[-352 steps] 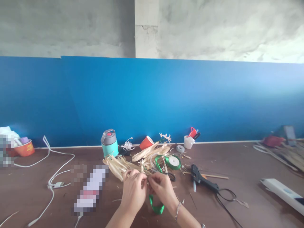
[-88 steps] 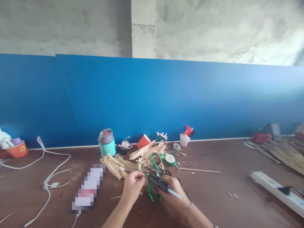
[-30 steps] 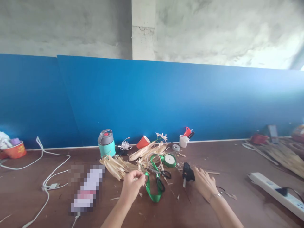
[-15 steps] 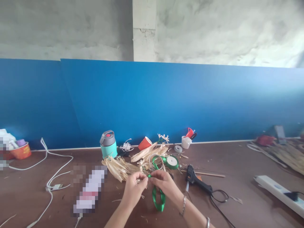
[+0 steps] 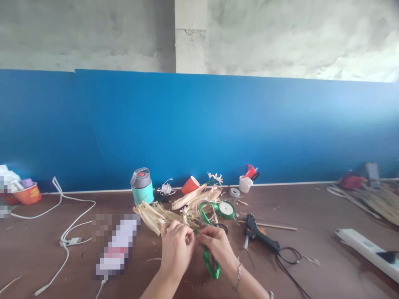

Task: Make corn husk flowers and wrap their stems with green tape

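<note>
Green ribbon (image 5: 212,265) hangs in a loop below my right hand (image 5: 218,245), whose thumb and fingers pinch it. My left hand (image 5: 177,248) is closed close beside it, fingertips curled in at the ribbon's gathered end; what exactly it grips is partly hidden by the fingers. Just beyond the hands lies the ribbon spool (image 5: 226,209), with a green strand running from it. Pale dried husks (image 5: 156,216) spread out behind my left hand. Scissors (image 5: 222,227) show partly behind my right hand.
A black glue gun (image 5: 260,234) with its cord lies to the right, across a thin stick (image 5: 280,227). Farther back stand a turquoise flask (image 5: 142,191), a tipped orange cup (image 5: 190,185) and a white cup of tools (image 5: 245,184). A power strip (image 5: 368,251) sits at far right.
My left hand has turned over and its fingers have curled in more at the ribbon. The hanging loop has shifted slightly right. My right hand still pinches the ribbon.
</note>
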A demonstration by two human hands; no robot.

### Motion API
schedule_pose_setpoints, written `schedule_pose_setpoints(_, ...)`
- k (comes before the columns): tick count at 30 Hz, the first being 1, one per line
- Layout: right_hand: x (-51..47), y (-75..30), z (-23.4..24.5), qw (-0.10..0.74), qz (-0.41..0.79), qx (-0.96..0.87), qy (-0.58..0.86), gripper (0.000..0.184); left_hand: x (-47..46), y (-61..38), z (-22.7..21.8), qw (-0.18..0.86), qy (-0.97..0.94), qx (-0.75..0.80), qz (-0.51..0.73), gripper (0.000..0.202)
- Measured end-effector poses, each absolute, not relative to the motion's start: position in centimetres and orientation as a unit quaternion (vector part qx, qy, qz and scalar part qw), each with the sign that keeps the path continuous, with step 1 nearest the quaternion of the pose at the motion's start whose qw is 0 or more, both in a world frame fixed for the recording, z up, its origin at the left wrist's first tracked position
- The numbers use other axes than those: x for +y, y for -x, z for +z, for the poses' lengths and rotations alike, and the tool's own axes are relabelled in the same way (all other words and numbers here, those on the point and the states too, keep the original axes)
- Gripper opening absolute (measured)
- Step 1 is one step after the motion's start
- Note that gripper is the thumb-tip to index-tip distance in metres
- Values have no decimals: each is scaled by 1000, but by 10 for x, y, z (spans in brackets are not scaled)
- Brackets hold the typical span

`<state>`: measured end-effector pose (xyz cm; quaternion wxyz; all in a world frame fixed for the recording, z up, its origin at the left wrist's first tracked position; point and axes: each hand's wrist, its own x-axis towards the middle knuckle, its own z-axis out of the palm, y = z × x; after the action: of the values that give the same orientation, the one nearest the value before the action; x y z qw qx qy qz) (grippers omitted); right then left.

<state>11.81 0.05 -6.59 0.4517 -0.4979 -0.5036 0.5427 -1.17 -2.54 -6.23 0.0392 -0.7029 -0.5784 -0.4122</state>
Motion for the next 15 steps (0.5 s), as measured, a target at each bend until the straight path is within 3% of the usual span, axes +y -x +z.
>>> schedule_pose_setpoints(6,-2,-117,-66,466,549,-495,486,18,-25,10,-64,85,722,-565,-391,18)
schedule_pose_setpoints(15,-8,-114,-64,480,573,-449,490,21,-26,8,-64,76,725,-560,-394,18)
